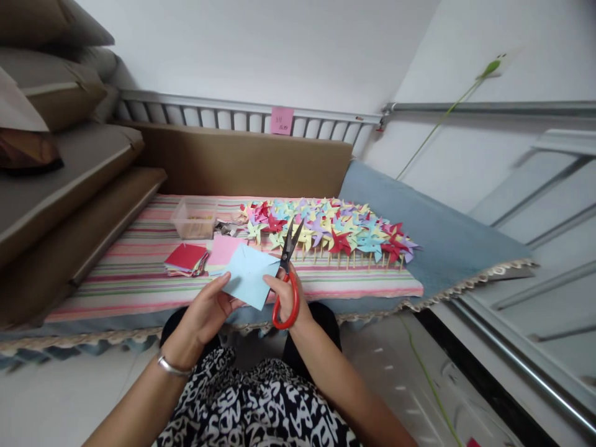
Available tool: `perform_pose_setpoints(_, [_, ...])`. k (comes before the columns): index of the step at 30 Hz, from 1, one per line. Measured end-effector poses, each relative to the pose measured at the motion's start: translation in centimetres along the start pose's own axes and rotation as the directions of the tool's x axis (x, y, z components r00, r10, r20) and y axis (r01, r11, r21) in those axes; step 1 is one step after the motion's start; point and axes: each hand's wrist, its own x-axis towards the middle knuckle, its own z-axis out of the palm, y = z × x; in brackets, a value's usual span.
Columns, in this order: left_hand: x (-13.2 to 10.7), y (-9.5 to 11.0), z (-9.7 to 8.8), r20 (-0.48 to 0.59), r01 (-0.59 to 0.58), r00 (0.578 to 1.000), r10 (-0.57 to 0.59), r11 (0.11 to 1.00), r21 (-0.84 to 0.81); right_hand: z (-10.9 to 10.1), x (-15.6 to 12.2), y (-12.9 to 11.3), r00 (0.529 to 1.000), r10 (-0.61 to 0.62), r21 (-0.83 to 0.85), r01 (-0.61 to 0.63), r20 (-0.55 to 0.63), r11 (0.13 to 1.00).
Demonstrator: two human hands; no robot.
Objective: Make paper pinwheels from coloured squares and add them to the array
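My left hand (205, 310) pinches the lower left edge of a light blue paper square (249, 276), held above my lap. My right hand (286, 298) grips red-handled scissors (286, 282), fingers through the loops, blades parted and pointing up beside the paper's right corner. A silver bracelet (172, 367) circles my left wrist. Just beyond the hands, on the striped cloth (135, 273), lie a pink sheet (223, 250) and a stack of coloured paper squares with red on top (186, 257).
Several colourful paper pinwheels on sticks (330, 231) cover the cloth's right half. A clear plastic box (194, 217) stands behind the paper stack. Cushions (56, 186) pile up at left, a cardboard panel (242, 164) and railing behind, a blue cloth (437, 242) to the right.
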Motion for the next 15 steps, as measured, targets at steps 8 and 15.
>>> perform_pose_setpoints(8, [-1.1, -0.2, 1.8, -0.175, -0.17, 0.966, 0.188, 0.979, 0.112, 0.8, -1.4, -1.9, 0.996, -0.019, -0.227, 0.04, 0.09, 0.973])
perform_pose_setpoints(15, [-1.6, 1.9, -0.2, -0.287, -0.292, 0.912, 0.292, 0.955, 0.044, -0.5, -6.0, -2.7, 0.97, 0.121, -0.442, -0.015, 0.212, 0.897])
